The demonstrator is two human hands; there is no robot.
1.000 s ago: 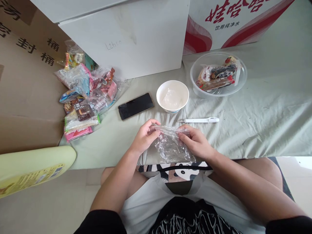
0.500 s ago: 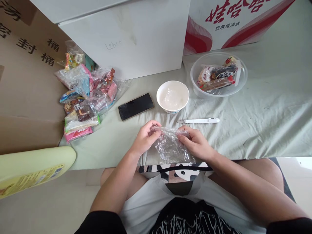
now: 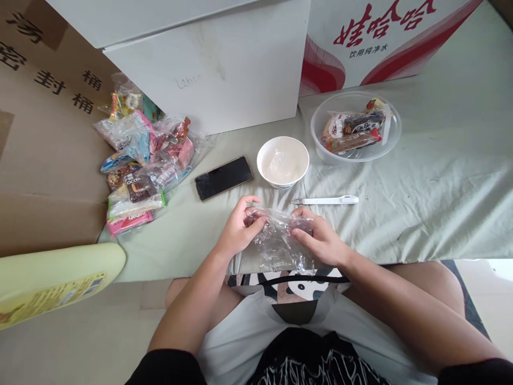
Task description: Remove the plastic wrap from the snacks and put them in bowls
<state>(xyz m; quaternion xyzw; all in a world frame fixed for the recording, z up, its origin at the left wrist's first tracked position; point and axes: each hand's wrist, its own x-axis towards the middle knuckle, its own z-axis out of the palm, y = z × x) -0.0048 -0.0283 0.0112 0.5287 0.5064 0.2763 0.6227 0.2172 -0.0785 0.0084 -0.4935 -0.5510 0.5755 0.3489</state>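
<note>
A clear plastic bag (image 3: 280,246) is stretched between my two hands at the front edge of the cloth-covered table. My left hand (image 3: 242,227) pinches its upper left side between thumb and fingers. On the other side my right hand (image 3: 320,238) grips the bag's upper right part. The bag looks crumpled and hangs toward my lap. Just beyond my hands lies a white utility knife (image 3: 326,200). Behind it stands a white paper bowl (image 3: 282,160) with a bit of clear film inside. A black phone (image 3: 223,178) rests left of the bowl.
At the left is a pile of packaged snacks (image 3: 144,160) in clear bags. A clear plastic tub (image 3: 395,139) at the back right holds several wrapped snacks. White boxes (image 3: 208,80) and a brown carton (image 3: 40,160) border the table. A yellow-green container (image 3: 80,256) juts in at lower left.
Both hands keep their hold on the bag, and its lower part has shifted shape slightly. The whole view has tilted a little; the objects on the table stay in place.
</note>
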